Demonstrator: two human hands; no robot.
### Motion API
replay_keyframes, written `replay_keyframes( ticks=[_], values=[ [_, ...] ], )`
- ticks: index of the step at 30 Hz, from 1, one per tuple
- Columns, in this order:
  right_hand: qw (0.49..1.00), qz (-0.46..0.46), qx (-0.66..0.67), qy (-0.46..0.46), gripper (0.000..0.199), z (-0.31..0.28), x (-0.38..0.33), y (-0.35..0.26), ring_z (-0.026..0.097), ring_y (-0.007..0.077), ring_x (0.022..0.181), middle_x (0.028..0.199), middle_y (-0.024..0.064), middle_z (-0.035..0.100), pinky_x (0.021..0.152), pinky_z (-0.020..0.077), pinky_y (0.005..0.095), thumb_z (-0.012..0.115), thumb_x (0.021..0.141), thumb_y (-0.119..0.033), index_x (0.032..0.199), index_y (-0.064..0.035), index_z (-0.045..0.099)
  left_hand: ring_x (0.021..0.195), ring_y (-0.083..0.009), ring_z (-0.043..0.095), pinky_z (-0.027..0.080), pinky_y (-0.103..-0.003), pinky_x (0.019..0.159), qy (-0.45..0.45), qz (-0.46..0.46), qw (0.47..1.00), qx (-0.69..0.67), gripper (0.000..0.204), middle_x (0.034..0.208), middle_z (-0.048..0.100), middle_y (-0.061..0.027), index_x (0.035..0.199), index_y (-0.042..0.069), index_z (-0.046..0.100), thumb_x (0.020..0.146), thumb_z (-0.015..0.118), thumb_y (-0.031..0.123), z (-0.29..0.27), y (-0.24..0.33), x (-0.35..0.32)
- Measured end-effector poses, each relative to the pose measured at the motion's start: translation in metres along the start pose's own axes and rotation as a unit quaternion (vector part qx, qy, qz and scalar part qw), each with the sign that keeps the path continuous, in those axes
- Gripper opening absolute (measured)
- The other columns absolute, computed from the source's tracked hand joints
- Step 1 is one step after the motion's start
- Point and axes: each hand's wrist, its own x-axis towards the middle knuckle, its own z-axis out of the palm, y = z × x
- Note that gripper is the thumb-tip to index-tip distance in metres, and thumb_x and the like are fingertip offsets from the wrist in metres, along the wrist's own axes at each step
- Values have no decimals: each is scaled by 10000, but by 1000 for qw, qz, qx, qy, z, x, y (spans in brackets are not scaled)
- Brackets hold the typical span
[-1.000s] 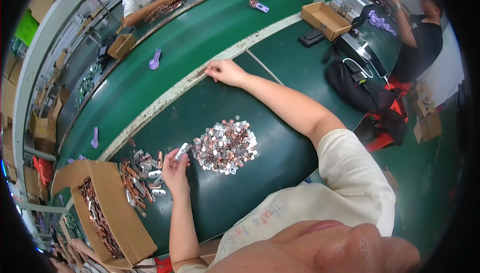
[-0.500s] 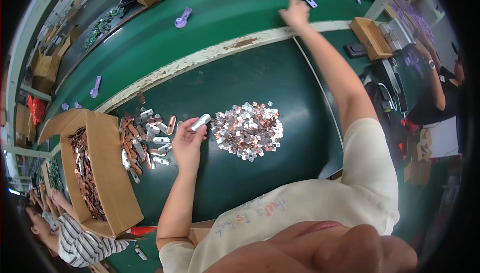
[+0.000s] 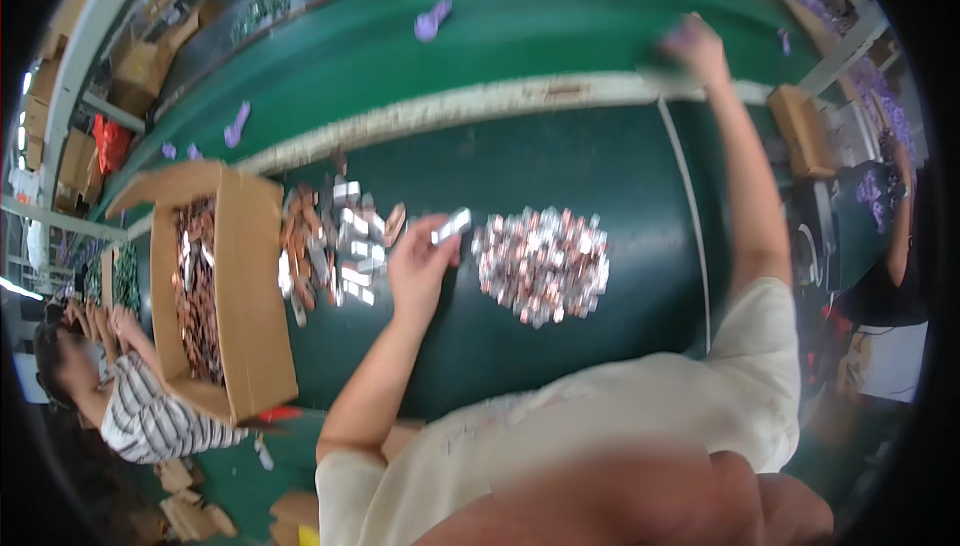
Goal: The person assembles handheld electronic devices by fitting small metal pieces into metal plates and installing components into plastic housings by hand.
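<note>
Between the thumb and fingers of my left hand [image 3: 421, 258] is a small silver, elongated metal piece [image 3: 452, 227]. Just right of it lies a heap of tiny silver and copper-coloured square pieces [image 3: 541, 266]. Longer silver and copper-coloured strips [image 3: 358, 246] are scattered to the hand's left. My right hand [image 3: 699, 51] reaches out over the green belt [image 3: 560, 31], smeared by motion. A blurred purple part [image 3: 680, 38] shows at its fingertips; whether the fingers grip it cannot be made out.
An open cardboard box [image 3: 257, 296] full of copper-coloured strips stands at the left. A pale worn rail [image 3: 400, 124] divides table from belt. Another purple part [image 3: 432, 21] lies on the belt. At right is a small cardboard box [image 3: 800, 133]. People sit at both sides.
My right hand has moved right, onto the purple part on the belt. My left hand still holds the silver piece. The whole view has shifted and turned a little.
</note>
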Motion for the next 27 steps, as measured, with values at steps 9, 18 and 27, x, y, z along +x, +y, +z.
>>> replay_keyframes(
  ticks=[9, 18, 27],
  values=[
    [935, -186, 38, -301, 320, -63, -165, -127, 539, 338, 813, 892, 146, 522, 680, 450, 381, 654, 724, -128, 992, -34, 507, 696, -107, 576, 484, -209, 637, -44, 0, 999, 20, 269, 827, 598, -75, 1024, -58, 549, 769, 627, -28, 3, 43, -3],
    [962, -153, -32, -226, 342, -67, -212, -82, 484, 292, 1052, 1092, 101, 540, 914, 358, 378, 610, 794, -252, 1085, -79, 559, 722, -94, 590, 486, -192, 655, -84, -41, 996, -1, 273, 838, 613, -68, 1056, -13, 550, 787, 597, -29, 9, 54, -72],
    [886, -192, 354, -230, 331, -116, -232, -202, 549, 254, 868, 987, 184, 573, 763, 434, 312, 644, 724, 12, 1024, 63, 511, 797, -152, 607, 520, -256, 720, -127, -3, 992, -4, 294, 913, 596, -134, 1074, -63, 526, 784, 562, -87, 29, 54, -98]
  ],
)
